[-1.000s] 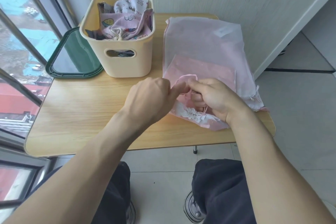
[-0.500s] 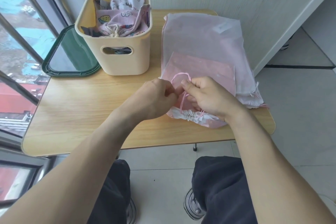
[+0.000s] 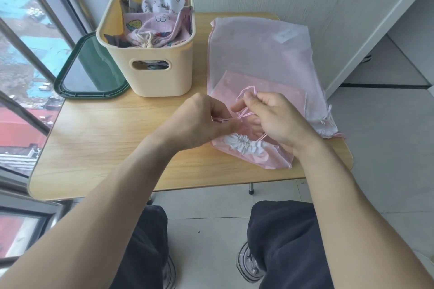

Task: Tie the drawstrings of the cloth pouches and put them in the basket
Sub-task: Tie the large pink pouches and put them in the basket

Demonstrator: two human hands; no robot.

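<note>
A pink cloth pouch (image 3: 279,91) lies on the wooden table (image 3: 112,143), its gathered white mouth (image 3: 244,144) toward me. Its thin pink drawstring (image 3: 246,114) is looped above the mouth. My left hand (image 3: 199,119) pinches one end of the drawstring and holds it out to the left. My right hand (image 3: 277,117) pinches the loop of the same string above the pouch. Under the pink pouch lies a larger sheer pale pouch (image 3: 263,51). The cream basket (image 3: 150,70) stands at the back left and holds several tied printed pouches (image 3: 159,26).
A dark green tray lid (image 3: 89,73) lies flat to the left of the basket, against the window. A white wall runs behind the table. The table's front edge is near my knees, with tiled floor below.
My hands have drawn apart. The left hand has pulled a string end leftward, the right has lifted the loop, and the pouch's mouth has bunched tighter.
</note>
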